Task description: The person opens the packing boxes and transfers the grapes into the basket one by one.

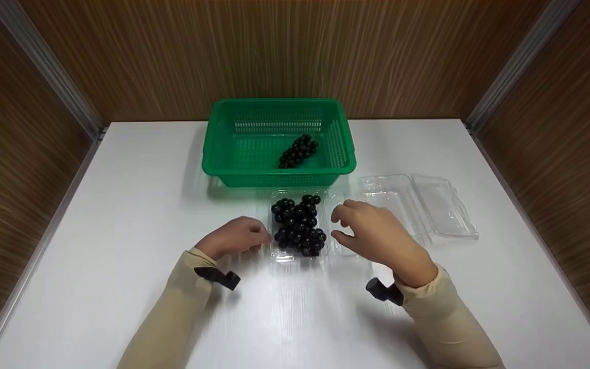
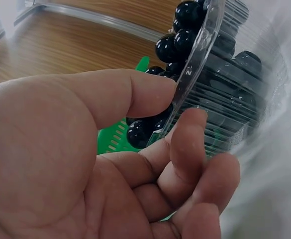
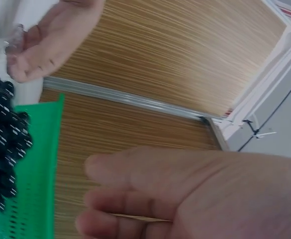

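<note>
A clear plastic clamshell box [image 1: 285, 259] holds dark grapes [image 1: 299, 225], some rising above its rim. My left hand [image 1: 238, 236] is at its left side; in the left wrist view the thumb [image 2: 152, 92] and a bent finger [image 2: 187, 139] pinch the box's rim. To the right of the grapes, my right hand [image 1: 374, 233] hovers over the box's folded-out clear lid [image 1: 343, 251], fingers loosely bent and holding nothing. Beyond the box stands a green basket [image 1: 279, 179] with another bunch of dark grapes [image 1: 299, 151] inside.
A second clear clamshell box [image 1: 387, 187] lies unfolded behind my right hand, its lid [image 1: 443, 207] spread to the right. The basket stands close to the wood-grain back wall [image 1: 285, 51]. Wood-grain panels flank the white table [image 1: 136, 189].
</note>
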Demonstrator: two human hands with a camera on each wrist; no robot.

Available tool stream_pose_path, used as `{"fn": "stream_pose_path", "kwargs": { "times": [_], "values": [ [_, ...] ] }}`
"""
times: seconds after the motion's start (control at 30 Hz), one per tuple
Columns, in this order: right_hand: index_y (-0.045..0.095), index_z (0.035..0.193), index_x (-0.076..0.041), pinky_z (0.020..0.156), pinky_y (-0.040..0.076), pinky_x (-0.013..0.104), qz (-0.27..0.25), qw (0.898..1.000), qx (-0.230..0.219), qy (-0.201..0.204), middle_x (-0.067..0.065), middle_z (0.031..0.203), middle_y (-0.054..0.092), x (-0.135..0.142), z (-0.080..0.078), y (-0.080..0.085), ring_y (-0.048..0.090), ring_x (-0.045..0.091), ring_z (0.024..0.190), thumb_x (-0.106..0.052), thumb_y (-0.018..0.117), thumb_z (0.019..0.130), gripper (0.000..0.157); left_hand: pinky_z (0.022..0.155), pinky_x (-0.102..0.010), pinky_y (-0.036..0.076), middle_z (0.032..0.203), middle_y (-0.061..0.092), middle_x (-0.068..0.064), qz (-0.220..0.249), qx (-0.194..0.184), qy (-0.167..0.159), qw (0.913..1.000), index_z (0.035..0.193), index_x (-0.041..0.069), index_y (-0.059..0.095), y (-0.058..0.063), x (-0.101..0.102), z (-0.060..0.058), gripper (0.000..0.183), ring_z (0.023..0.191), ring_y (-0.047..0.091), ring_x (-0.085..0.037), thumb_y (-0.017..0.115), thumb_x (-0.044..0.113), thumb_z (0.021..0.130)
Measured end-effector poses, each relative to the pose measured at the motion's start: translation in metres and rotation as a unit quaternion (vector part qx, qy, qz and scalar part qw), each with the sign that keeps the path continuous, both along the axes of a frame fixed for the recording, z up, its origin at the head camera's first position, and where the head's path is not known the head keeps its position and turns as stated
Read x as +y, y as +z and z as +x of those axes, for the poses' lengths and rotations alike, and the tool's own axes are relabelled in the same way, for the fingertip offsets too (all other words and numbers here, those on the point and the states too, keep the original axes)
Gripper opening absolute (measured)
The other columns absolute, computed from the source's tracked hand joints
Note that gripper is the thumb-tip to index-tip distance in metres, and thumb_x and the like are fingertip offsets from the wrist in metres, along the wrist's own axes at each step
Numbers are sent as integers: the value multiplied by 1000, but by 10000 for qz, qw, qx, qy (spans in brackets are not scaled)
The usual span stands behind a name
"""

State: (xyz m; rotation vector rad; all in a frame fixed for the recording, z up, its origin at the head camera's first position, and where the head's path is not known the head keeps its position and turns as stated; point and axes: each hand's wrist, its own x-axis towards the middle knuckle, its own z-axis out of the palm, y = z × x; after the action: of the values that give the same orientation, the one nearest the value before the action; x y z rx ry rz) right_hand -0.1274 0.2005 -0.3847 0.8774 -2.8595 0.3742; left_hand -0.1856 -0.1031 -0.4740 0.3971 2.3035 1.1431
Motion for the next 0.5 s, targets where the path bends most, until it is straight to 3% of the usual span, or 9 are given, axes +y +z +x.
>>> {"fn": "stream_pose_path", "kwargs": {
  "times": [0.17, 0.27, 0.37, 0.5],
  "values": [
    [73, 107, -8, 67, 57, 41, 287, 9984, -229, 434, 4, 97, 69, -7, -3, -11, 68, 22, 84, -17, 77, 92, 18, 60, -29, 42, 85, 65, -4, 165, 80, 354, 9992, 94, 4, 70, -1, -1, -1, 28, 67, 52, -16, 66, 32, 96],
    [74, 109, -9, 66, 57, 42, 474, 9968, -305, 568, 4, 97, 67, -10, -3, -17, 67, 23, 83, -16, 77, 92, 19, 65, -30, 45, 91, 68, -7, 311, 348, 679, 9966, 95, 6, 69, -1, 0, -2, 25, 74, 58, -17, 66, 31, 97],
    [74, 106, -9, 64, 55, 42, 584, 9954, -331, 688, 3, 92, 65, -13, -5, -22, 65, 23, 80, -15, 76, 91, 16, 69, -32, 47, 96, 71, -12, 447, 617, 990, 9922, 97, 10, 69, -1, 0, -3, 19, 82, 65, -22, 64, 28, 98],
    [70, 97, -7, 60, 51, 40, 632, 9942, -366, 790, 2, 84, 61, -18, -8, -28, 58, 20, 72, -13, 74, 91, 9, 69, -32, 46, 96, 71, -15, 520, 625, 1170, 9898, 104, 12, 68, 1, -1, -4, 17, 87, 68, -29, 63, 27, 97]
  ]
}}
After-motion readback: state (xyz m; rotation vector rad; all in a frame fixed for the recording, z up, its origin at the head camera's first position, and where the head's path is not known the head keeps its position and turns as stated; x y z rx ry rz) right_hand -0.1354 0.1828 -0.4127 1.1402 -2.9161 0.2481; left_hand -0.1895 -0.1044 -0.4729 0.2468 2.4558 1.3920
